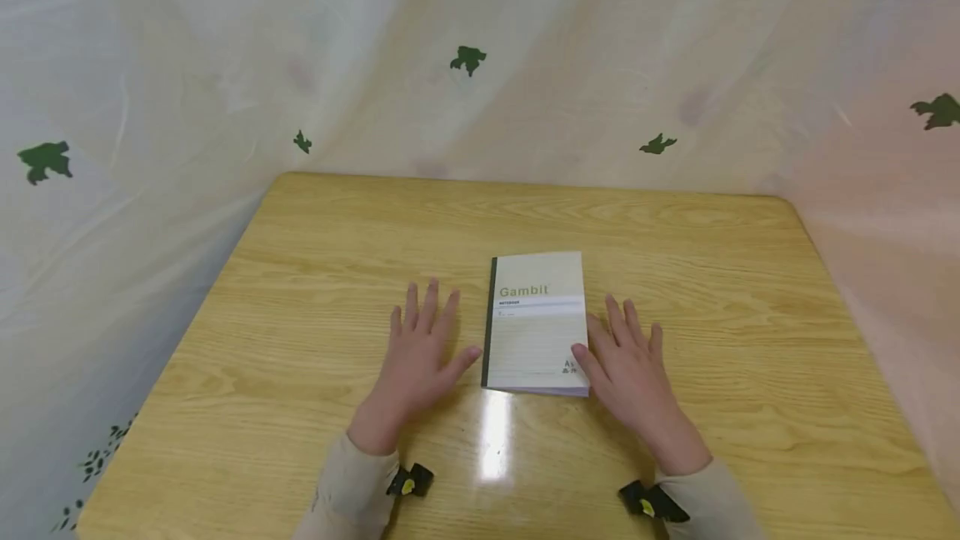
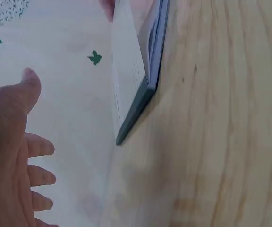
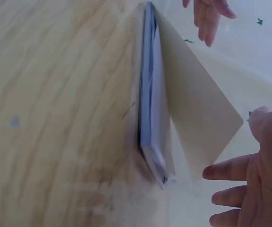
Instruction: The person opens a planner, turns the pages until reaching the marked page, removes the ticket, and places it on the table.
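A notebook (image 1: 536, 327) with a pale cover, "Gambit" lettering and a dark spine lies on the wooden table. Its front cover (image 3: 197, 99) is raised along the free edge, with the pages (image 3: 152, 85) showing beneath in the right wrist view. My right hand (image 1: 630, 369) is at the notebook's right edge, fingers spread. In the right wrist view its index fingertip (image 3: 208, 172) is right at the cover's corner. My left hand (image 1: 416, 361) hovers left of the spine, fingers spread and holding nothing; its thumb points toward the spine.
The wooden table (image 1: 300, 232) extends around the notebook on all sides. Behind and beside it hangs a pale cloth (image 1: 375, 90) with green bird shapes. Dark bands (image 1: 412, 480) are on both wrists over light sleeves.
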